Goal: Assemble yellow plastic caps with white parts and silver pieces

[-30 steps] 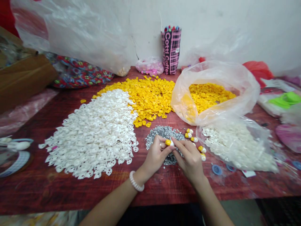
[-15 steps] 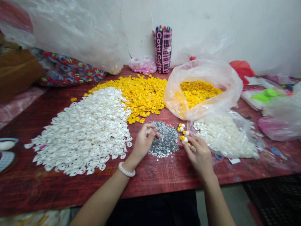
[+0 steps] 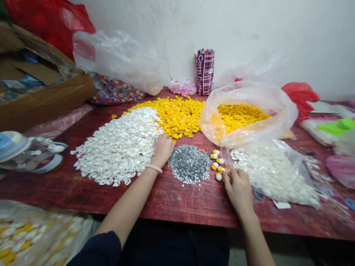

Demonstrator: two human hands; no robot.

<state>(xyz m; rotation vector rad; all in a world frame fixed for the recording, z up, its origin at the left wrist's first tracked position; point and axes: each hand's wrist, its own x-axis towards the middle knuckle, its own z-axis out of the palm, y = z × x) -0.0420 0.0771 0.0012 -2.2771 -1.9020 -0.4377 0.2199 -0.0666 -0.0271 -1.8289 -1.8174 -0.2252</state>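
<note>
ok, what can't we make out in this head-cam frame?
- Left hand: fingertips buried at the edge of the heap of white plastic pieces; its grip cannot be told.
- Right hand: fingers curl over the small yellow-and-white assembled pieces; whether it holds one is hidden.
- Pile of tiny silver parts: too small to tell their shape.
- Open brown cardboard box: cut off by the left edge.

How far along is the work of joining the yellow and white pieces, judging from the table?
Done: only a few joined yellow-and-white pieces lie beside the silver pile. In hand: the left hand reaches into the white pile; the right hand rests by the joined ones. Left: large white and yellow piles, so most remains.
</note>
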